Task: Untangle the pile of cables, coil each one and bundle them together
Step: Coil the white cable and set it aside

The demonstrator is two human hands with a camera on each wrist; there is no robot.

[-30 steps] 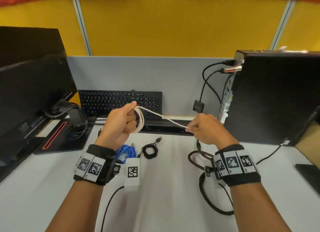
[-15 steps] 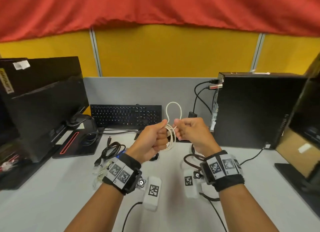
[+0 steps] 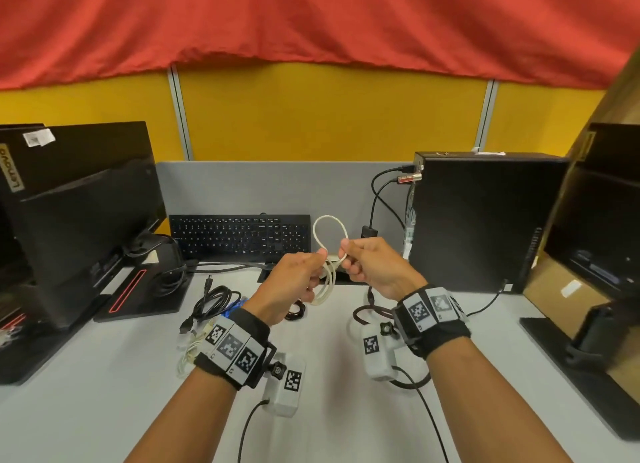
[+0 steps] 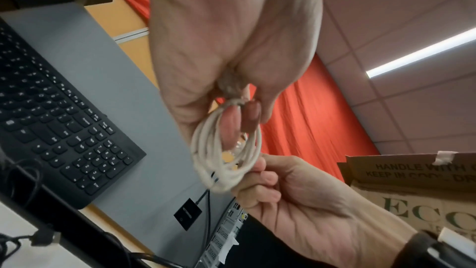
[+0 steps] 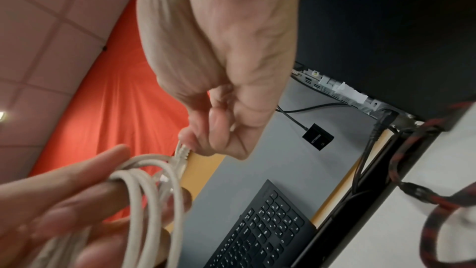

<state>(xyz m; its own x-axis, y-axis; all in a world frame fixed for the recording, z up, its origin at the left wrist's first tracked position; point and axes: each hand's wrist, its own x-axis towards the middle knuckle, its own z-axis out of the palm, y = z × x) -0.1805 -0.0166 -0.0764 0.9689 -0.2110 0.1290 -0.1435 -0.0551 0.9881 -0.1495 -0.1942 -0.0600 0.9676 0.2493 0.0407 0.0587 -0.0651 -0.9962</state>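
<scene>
A white cable (image 3: 327,286) hangs as a small coil from my left hand (image 3: 317,268), whose curled fingers grip its top in front of the keyboard. In the left wrist view several turns of the coil (image 4: 226,154) pass round my fingers. My right hand (image 3: 346,260) pinches the cable's free end right beside the coil, and a loose loop (image 3: 329,225) stands up above both hands. The right wrist view shows the pinched end (image 5: 181,153) meeting the coil (image 5: 149,191). Both hands are raised above the desk.
Black cables (image 3: 214,300), a blue cable (image 3: 239,305) and another white cable (image 3: 188,351) lie on the desk at left. A red-black braided cable (image 3: 363,315) lies at right. A keyboard (image 3: 242,235), monitor (image 3: 86,220), PC tower (image 3: 485,220) and cardboard box (image 3: 554,289) ring the desk.
My right hand came in from the right to the coil, so the straight stretch of white cable between the hands folded into a loop above them. The head view tilted up.
</scene>
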